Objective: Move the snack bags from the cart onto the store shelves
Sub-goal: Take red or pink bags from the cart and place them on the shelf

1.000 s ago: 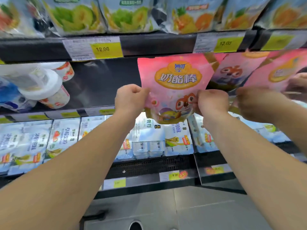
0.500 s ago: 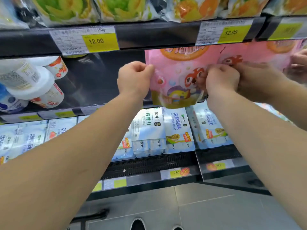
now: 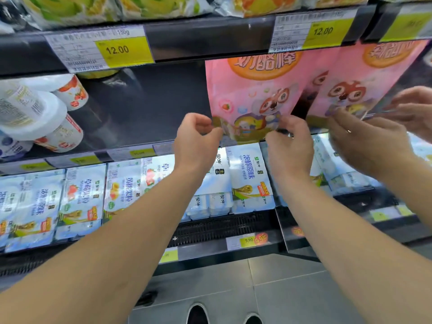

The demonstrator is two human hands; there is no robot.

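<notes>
Since half a second ago the pink snack bag [image 3: 254,97] sits deeper on the middle shelf [image 3: 149,148], its top edge tucked under the price rail [image 3: 210,38] of the shelf above, and both hands sit lower, down at its bottom corners rather than at its sides. Left hand [image 3: 197,141] has thumb and curled fingers at the lower left corner; whether they pinch the gusset or have just let go I cannot tell. Right hand [image 3: 288,146] has its fingers curled against the lower right corner, seemingly pinching the bottom seam. Bag stands upright at the shelf front, just beside a second pink bag [image 3: 364,90] of the same kind to the right, which another person's hands [image 3: 374,141] are handling (a ring shows on one finger). Handling judgement: a light pouch of glossy film, soft-walled and likely to slump or tip forward unless the base gusset is spread flat; the film looks slippery, so the stiff sealed seams at the bottom corners or side edges are the better holds, not the face. Contents are probably not fragile, but squeezing the middle would crease the print. Left of the bag the same shelf holds white tubs [image 3: 35,113] lying on their sides, well apart from it. Below, blue-and-white packs [image 3: 81,199] fill the lower shelf. No cart in view, so I cannot say how many bags remain.
</notes>
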